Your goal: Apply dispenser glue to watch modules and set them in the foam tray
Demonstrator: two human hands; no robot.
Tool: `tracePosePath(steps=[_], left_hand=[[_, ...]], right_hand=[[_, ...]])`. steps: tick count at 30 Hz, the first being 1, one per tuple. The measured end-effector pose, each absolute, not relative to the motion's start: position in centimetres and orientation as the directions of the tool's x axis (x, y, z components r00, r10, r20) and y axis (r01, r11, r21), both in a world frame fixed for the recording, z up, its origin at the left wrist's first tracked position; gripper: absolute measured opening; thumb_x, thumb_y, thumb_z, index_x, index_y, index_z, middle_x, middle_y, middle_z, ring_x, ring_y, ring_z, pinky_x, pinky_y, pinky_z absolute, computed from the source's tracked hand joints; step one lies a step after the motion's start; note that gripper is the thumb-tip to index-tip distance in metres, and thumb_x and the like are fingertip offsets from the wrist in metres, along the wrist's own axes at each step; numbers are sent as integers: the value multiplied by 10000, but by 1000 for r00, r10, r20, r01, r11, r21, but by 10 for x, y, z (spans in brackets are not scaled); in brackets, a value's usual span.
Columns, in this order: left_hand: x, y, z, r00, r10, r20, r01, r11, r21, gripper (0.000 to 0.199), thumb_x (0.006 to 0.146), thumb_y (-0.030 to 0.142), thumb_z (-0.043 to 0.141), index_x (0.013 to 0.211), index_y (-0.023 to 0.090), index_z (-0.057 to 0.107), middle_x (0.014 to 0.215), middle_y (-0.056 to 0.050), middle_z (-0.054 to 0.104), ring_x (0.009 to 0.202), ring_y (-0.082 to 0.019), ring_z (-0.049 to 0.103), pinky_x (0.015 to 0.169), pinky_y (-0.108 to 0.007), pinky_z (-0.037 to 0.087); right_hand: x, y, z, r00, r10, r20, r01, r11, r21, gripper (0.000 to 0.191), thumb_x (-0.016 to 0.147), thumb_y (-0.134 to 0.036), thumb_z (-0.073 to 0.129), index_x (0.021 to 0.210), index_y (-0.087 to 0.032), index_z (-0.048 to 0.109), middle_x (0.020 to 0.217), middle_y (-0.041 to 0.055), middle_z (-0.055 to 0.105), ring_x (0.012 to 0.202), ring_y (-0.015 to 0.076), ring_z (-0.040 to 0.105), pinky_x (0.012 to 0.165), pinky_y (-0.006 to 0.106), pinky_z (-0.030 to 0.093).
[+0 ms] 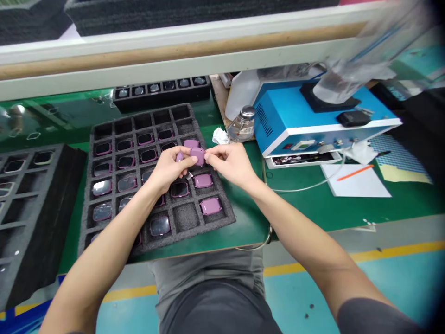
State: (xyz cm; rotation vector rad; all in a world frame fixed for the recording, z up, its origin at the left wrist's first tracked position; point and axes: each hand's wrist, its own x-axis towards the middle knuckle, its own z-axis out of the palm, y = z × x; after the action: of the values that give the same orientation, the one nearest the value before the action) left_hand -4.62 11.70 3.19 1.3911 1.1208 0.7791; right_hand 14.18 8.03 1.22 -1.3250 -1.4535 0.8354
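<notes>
Between my two hands, over the right side of a dark foam tray (187, 218), is a purple watch case (197, 156). My left hand (172, 167) pinches its left side, and another small purple piece (180, 157) shows between the fingers of that hand. The fingertips of my right hand (227, 162) are closed on the case's right edge. Below my left fingers a small shiny metallic piece (189, 176) is visible. The tray's pockets hold several purple-rimmed cases with dark glass, and purple cases (210, 206) lie back side up in its right column.
A second foam tray (52, 204) stands at the left, another (163, 95) at the back. Behind my right hand are a glass bottle (242, 124), crumpled tissue (220, 136) and a blue machine (295, 116). White paper (358, 183) with an orange pen (355, 172) lies right. A shelf crosses above.
</notes>
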Motion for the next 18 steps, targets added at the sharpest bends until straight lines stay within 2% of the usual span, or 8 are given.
tracePosePath(steps=[5, 9, 13, 18], left_hand=[[-46, 114, 31, 348, 932, -100, 215, 25, 976, 305, 701, 378, 841, 848, 173, 670, 660, 8, 627, 475, -76, 453, 440, -228, 315], [-41, 111, 27, 281, 959, -44, 289, -41, 956, 286, 691, 369, 835, 807, 181, 654, 628, 31, 588, 487, -88, 463, 473, -240, 350], [-37, 113, 20, 157, 987, -18, 358, -39, 933, 260, 708, 368, 799, 821, 174, 668, 667, 19, 614, 529, -102, 464, 520, -251, 357], [-40, 114, 24, 222, 972, 78, 614, -201, 763, 250, 716, 353, 800, 873, 169, 735, 792, -24, 690, 713, -167, 574, 686, -286, 419]], right_hand=[[144, 81, 9, -4, 981, 194, 341, 183, -922, 214, 798, -253, 623, 802, -127, 795, 676, 30, 732, 552, 119, 601, 536, 220, 429], [142, 82, 6, 89, 989, 120, 370, 79, -926, 154, 720, -199, 622, 686, -128, 755, 577, 16, 680, 501, 121, 593, 506, 217, 411], [149, 88, 3, 197, 973, 123, 436, 25, -900, 127, 701, -224, 659, 670, -136, 746, 570, 29, 686, 511, 149, 631, 531, 235, 447], [161, 92, 4, 216, 970, 113, 388, 21, -921, 154, 722, -259, 653, 699, -131, 735, 581, 28, 685, 482, 132, 600, 535, 244, 459]])
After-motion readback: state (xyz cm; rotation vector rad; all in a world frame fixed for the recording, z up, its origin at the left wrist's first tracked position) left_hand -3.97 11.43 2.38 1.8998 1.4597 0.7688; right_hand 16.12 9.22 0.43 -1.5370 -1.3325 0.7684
